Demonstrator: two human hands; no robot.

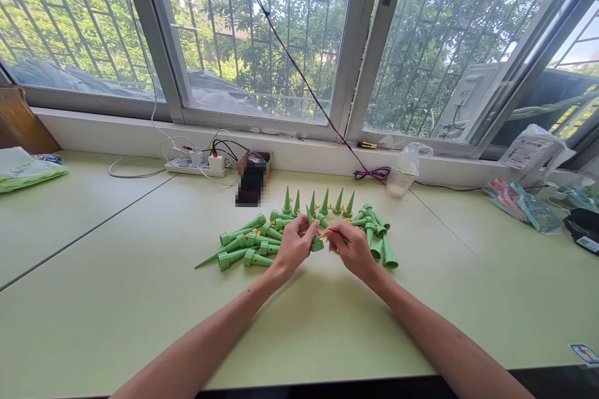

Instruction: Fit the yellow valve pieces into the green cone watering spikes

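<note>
My left hand (pixel 294 244) is closed around a green plant watering spike (pixel 317 245), its tip up and its wide collar low. Close beside it, my right hand (pixel 352 248) pinches a small yellow piece (pixel 322 234) against the spike's side; the fingertips partly hide it. Behind both hands several green spikes (pixel 324 202) stand upright in a row with yellow parts at their bases. A pile of loose green spikes (pixel 238 257) lies left of my left hand. More spikes (pixel 389 254) lie to the right of my right hand.
A power strip (pixel 180 165) with plugs and cables sits by the window ledge, next to a small box (pixel 267 159) and a blurred dark object (pixel 250 186). A plastic cup (pixel 401 179) stands back right. Plastic packets (pixel 521 206) lie far right, a green-white bag (pixel 28 169) far left.
</note>
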